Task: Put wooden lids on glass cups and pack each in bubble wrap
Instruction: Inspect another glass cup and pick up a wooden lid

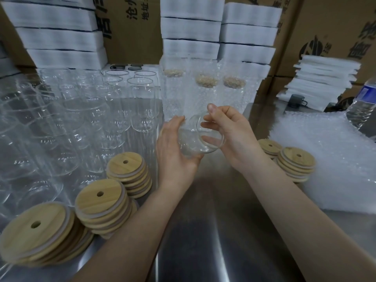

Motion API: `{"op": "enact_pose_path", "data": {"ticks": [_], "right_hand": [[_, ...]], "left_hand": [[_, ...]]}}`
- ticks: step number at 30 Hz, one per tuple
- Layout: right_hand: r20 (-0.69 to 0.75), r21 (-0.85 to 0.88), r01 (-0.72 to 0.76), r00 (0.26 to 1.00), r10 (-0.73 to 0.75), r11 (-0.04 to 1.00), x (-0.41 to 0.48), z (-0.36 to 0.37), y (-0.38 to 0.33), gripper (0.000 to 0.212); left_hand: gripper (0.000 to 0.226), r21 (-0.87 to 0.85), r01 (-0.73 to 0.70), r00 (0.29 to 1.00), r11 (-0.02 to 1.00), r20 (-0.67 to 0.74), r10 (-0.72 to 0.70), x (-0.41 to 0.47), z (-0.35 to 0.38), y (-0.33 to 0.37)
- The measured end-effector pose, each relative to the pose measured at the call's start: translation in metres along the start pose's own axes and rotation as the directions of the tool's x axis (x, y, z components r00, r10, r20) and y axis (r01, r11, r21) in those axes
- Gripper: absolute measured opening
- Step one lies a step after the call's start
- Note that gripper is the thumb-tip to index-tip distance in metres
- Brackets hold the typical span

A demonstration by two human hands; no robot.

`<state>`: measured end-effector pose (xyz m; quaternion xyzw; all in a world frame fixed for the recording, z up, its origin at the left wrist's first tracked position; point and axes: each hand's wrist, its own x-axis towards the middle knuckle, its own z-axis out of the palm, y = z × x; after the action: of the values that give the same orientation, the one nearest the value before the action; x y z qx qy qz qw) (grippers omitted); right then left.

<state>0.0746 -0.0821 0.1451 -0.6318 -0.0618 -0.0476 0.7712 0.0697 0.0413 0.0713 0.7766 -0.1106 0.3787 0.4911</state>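
A clear glass cup [200,139] is held tilted above the steel table, its mouth turned toward me and to the right. My left hand [175,151] grips the cup's body from the left and below. My right hand [230,135] holds the rim, with fingertips reaching into the mouth and the thumb over the top edge. Stacks of round wooden lids [101,202] with a small hole lie at the front left, and another lid stack [295,161] lies to the right. A pile of bubble wrap [329,157] lies at the right.
Many bare glass cups [81,119] crowd the left of the table. Three wrapped, lidded cups [205,92] stand behind my hands. White foam stacks [191,29] and cardboard boxes line the back. A water bottle [364,102] and a small dark mug [297,100] stand at the far right.
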Motion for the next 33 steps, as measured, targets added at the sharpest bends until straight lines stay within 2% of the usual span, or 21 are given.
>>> {"op": "enact_pose_path", "data": {"ticks": [5, 12, 20, 28, 33], "right_hand": [[0.028, -0.143, 0.098, 0.995, -0.095, 0.985, -0.007, 0.009, -0.001, 0.026], [0.192, -0.232, 0.219, 0.966, -0.176, 0.948, -0.009, 0.007, -0.001, 0.044], [0.422, -0.307, 0.284, 0.896, -0.137, 0.908, -0.012, -0.007, -0.016, 0.055], [0.547, -0.272, 0.263, 0.834, -0.076, 0.926, -0.002, -0.029, -0.022, 0.074], [0.603, -0.124, 0.12, 0.798, -0.021, 0.985, 0.009, -0.048, -0.017, 0.066]], "left_hand": [[0.084, -0.002, 0.017, 1.0, 1.0, 0.008, -0.017, 0.0, 0.0, -0.001], [0.086, -0.096, 0.133, 0.991, 0.986, -0.006, -0.134, 0.0, 0.001, 0.003], [0.091, -0.171, 0.195, 0.981, 0.966, 0.043, -0.19, 0.0, 0.001, 0.008], [0.089, -0.182, 0.23, 0.973, 0.956, 0.069, -0.221, -0.002, -0.002, 0.012], [0.093, -0.162, 0.266, 0.959, 0.95, 0.143, -0.245, -0.001, -0.003, 0.014]]}}
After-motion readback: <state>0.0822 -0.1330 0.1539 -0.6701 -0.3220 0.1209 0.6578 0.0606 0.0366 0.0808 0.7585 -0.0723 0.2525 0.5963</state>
